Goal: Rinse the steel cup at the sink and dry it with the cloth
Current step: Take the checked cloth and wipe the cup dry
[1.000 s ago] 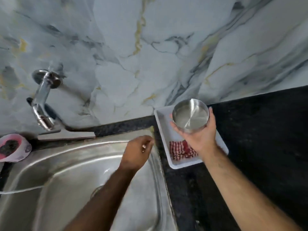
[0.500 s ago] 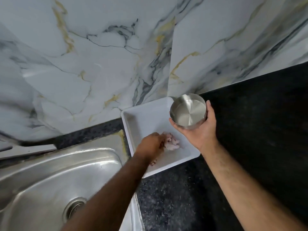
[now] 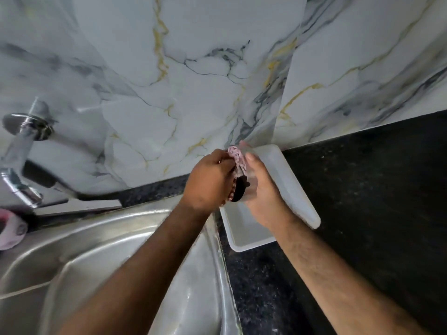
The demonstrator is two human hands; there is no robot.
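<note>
My right hand (image 3: 260,189) grips the steel cup (image 3: 250,188), tipped on its side and blurred, above the left end of the white tray (image 3: 292,189). My left hand (image 3: 209,178) holds the red-and-white checked cloth (image 3: 238,159), bunched up and pressed against the cup's mouth. Both hands meet over the seam between sink and counter. Most of the cup is hidden by my fingers and the cloth.
The steel sink (image 3: 108,250) fills the lower left, with the chrome tap (image 3: 21,151) on the marble wall above it. A pink-and-white object (image 3: 11,232) sits at the sink's left rim. Black granite counter (image 3: 375,201) runs to the right.
My left hand has lifted the cloth out of the tray and brought it up to the cup. My right hand has tipped the cup onto its side.
</note>
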